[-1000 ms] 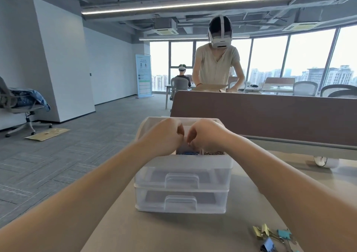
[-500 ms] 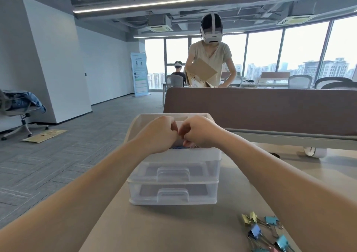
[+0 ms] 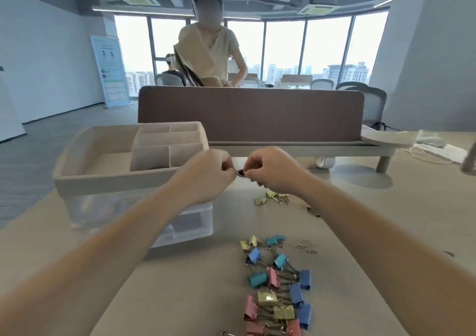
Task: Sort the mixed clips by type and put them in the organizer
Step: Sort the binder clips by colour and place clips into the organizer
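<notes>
My left hand (image 3: 206, 173) and right hand (image 3: 273, 170) meet knuckle to knuckle at twelve o'clock, fingers curled tight. I cannot tell whether they pinch anything; only a small dark spot (image 3: 240, 172) shows between the fingertips. The organizer (image 3: 116, 181) stands at ten o'clock on the pale beige desk (image 3: 180, 297), a beige divided tray above clear drawers (image 3: 190, 224). The coloured binder clips (image 3: 278, 284) lie heaped on the desk at five o'clock. A few small gold clips (image 3: 273, 197) lie just under my right hand, and some wire paper clips (image 3: 306, 245) lie at four o'clock. A brown divider panel (image 3: 249, 114) runs across the desk's far edge, and a face mask (image 3: 438, 150) lies at two o'clock. Beyond the panel a person (image 3: 208, 52) stands holding cardboard, tall windows (image 3: 283, 52) show city towers, a banner (image 3: 110, 72) stands at eleven o'clock, and grey carpet (image 3: 25, 142) spreads at nine.
</notes>
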{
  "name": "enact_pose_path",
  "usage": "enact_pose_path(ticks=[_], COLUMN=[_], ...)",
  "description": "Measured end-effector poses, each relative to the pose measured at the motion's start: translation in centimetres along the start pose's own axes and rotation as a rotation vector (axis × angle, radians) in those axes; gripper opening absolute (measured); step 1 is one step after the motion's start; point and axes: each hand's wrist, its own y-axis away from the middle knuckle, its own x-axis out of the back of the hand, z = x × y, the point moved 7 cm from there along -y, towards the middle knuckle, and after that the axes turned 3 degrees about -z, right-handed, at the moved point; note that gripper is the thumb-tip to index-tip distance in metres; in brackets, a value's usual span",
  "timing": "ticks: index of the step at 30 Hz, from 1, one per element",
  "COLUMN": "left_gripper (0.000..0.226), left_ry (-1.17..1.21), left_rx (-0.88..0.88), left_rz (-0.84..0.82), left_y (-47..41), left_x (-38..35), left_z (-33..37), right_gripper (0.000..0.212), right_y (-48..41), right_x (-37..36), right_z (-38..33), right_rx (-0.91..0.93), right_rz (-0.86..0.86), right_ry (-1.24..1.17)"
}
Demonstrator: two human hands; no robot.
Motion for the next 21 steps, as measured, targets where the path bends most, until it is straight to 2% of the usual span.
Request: enact_pose_path(ticks=[5, 9, 10, 12, 14, 16, 21], left_gripper=[0.015, 0.014, 0.013, 0.008, 0.021, 0.029, 0.025], left_ry=[-0.006, -0.033, -0.053, -0.108, -0.172, -0.216, -0.237], left_rx=[-0.067, -0.093, -0.103, -0.137, -0.164, -0.172, -0.122], left_rz=[-0.212, -0.355, -0.402, -0.483, -0.525, -0.541, -0.575], left_y=[-1.8, -2.7, -2.8, -3.1, -3.1, -3.4, -3.7], left_x=[-8.2, -14.1, -15.4, -18.2, -20.1, -21.5, -23.8], left_z=[3.0, 4.4, 4.7, 5.3, 5.6, 5.6, 5.5], right_gripper=[0.007, 0.004, 0.005, 0.020, 0.038, 0.047, 0.042], right_y=[4.4, 7.1, 7.6, 8.7, 9.5, 9.8, 9.2], right_x=[0.0, -1.3, -1.7, -2.5, -3.5, -4.3, -5.6], right_z=[8.5, 13.8, 14.8, 16.5, 17.6, 18.2, 18.1], right_rx=[-0.151, -0.254, -0.277, -0.315, -0.330, -0.321, -0.266], right_rz=[-0.047, -0.185, -0.224, -0.321, -0.411, -0.431, -0.409], right_ry=[0.052, 0.112, 0.127, 0.173, 0.208, 0.219, 0.299])
